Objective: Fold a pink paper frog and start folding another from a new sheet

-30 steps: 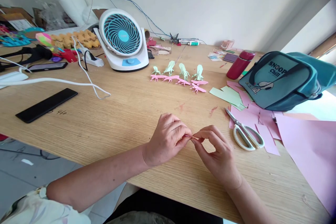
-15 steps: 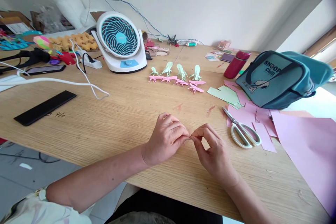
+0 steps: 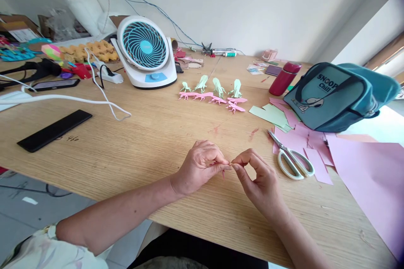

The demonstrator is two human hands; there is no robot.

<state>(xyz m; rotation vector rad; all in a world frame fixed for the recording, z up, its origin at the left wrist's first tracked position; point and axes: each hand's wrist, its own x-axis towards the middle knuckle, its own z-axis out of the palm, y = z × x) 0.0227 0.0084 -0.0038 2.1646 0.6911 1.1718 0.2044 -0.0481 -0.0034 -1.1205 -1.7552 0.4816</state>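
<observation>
My left hand (image 3: 202,166) is closed in a pinch above the front of the table. A thin bit of a small pink paper piece (image 3: 224,174) sticks out below its fingertips; the rest is hidden by the fingers. My right hand (image 3: 260,180) pinches with thumb and forefinger right beside the left fingertips, apparently at the end of the same piece. Farther back stand several folded pink paper insects (image 3: 217,99) in a row, with several folded green paper insects (image 3: 218,87) behind them. White-handled scissors (image 3: 292,157) lie to the right of my right hand.
Pink paper pieces (image 3: 317,164) and green paper strips (image 3: 269,114) lie at the right, beside a large pink sheet (image 3: 372,168). Behind them are a teal bag (image 3: 334,96) and a red bottle (image 3: 285,79). A fan (image 3: 145,50), white cable (image 3: 63,97) and black flat bar (image 3: 55,130) occupy the left.
The left fingers have shifted and lifted slightly apart, and a pink bit now shows below them. My right hand keeps its pinch in nearly the same place.
</observation>
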